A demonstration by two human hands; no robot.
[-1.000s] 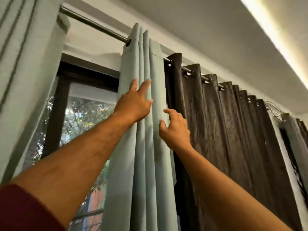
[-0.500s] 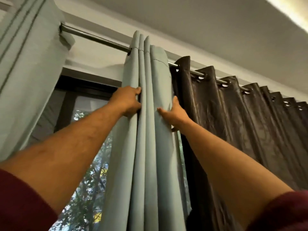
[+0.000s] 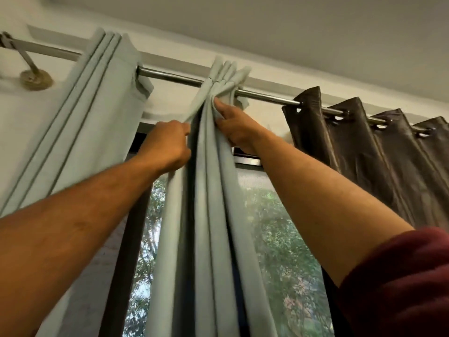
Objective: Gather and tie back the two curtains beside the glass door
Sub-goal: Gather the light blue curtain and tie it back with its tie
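I am looking up along both bare forearms toward the metal curtain rod [image 3: 264, 95], which is running across the top of the view under the ceiling. My left hand [image 3: 165, 148] is closing around the left edge of the middle pale green curtain [image 3: 206, 215], with the fingers curled into the fabric and the knuckles facing me. My right hand [image 3: 237, 128] is pressing on the right side of the same bunch, thumb and fingers pinching the folds just under the rod, so both hands are gripping this one curtain and squeezing its pleats into a narrow column. That curtain is hanging in front of the glass door [image 3: 279, 239], where green leaves are showing through the pane on either side of the gathered cloth. A second pale green curtain [image 3: 80, 122] is hanging to the left, its pleats falling at a slant, well apart from my hands. To the right, a dark brown curtain [image 3: 364, 152] is hanging on eyelets along the rod, also untouched, with bare rod between it and the bunch I am holding. A dark red sleeve [image 3: 401, 283] is covering my right upper arm at the lower right corner. At the far left a rod bracket [image 3: 34, 76] is fixed to the wall, somewhat blurred.
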